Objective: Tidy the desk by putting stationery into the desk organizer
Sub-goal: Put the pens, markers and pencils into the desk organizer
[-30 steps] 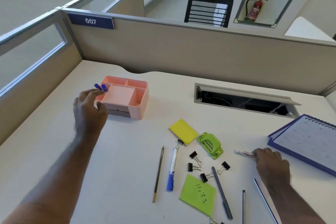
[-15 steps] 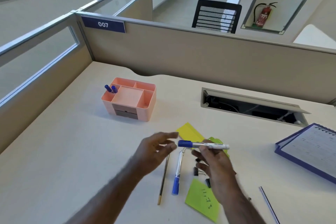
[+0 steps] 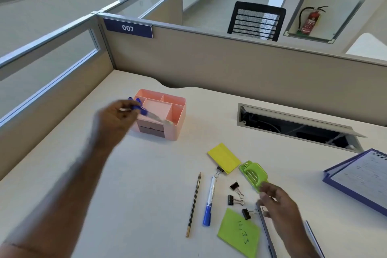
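A pink desk organizer (image 3: 177, 111) stands on the white desk at centre left, with blue pen caps sticking out of its left compartment. My left hand (image 3: 114, 119) is just in front of its left side, shut on a blue-capped marker (image 3: 150, 114) that lies tilted across the organizer's front. My right hand (image 3: 276, 201) hovers open over the loose stationery, fingertips by a grey pen (image 3: 265, 228) and the green hole punch (image 3: 253, 175). Another blue marker (image 3: 209, 201), a pencil (image 3: 193, 203) and black binder clips (image 3: 235, 199) lie between.
A yellow sticky pad (image 3: 224, 157) and a green note (image 3: 238, 232) lie on the desk. A purple notebook (image 3: 360, 180) sits at the right edge. An open cable tray (image 3: 293, 123) is behind. Partition walls bound the desk at the left and back.
The marker passed from my right hand to my left, which carried it up and left to the organizer. My right hand dropped back toward the pens and clips.
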`<state>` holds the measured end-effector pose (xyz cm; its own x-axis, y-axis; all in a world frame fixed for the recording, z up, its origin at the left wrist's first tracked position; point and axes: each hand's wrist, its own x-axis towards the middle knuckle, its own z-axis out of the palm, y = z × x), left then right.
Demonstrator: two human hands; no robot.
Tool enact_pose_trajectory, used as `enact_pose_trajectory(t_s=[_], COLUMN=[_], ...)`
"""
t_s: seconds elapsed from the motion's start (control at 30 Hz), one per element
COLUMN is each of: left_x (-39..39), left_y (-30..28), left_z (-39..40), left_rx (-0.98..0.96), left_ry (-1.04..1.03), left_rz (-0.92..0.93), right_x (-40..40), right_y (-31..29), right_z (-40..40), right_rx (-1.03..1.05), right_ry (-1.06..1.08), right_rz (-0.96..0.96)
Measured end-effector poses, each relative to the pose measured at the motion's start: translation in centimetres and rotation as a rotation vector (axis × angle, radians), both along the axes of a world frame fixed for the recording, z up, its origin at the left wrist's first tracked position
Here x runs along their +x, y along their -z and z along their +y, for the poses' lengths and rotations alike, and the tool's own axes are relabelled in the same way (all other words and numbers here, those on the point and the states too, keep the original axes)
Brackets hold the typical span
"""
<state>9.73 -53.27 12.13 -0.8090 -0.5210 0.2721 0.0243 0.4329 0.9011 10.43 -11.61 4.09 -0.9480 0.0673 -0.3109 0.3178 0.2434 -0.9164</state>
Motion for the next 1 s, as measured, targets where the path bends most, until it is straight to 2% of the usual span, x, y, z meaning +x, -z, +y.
enact_pose_trajectory(t_s=[0.1,0.17,0.47,0.8,1.0], left_x=[-1.6,-2.9,-7.9,-11.1,-11.5], left_y=[-1.7,-2.3,-0.1,3.2,3.9], left_z=[-4.5,-6.5,-7.8,-8.8,-8.2], left_rx=[-0.148,-0.251,-0.554,-0.55,-0.629], left_ry=[-0.19,-0.257,-0.217,-0.165,-0.124], left_rz=[0.102,0.101,-0.006,-0.257,-0.372], right_x=[0.3,0.4,0.7,1.3,1.2], right_y=[0.1,0.1,-0.2,0.3,0.6], right_z=[3.1,4.5,5.5,5.4,5.1], right_rx=[0.048,0.065,0.111,0.168,0.16], right_ry=[0.054,0.09,0.152,0.137,0.11], right_rz=[0.006,-0.004,-0.009,-0.044,-0.056])
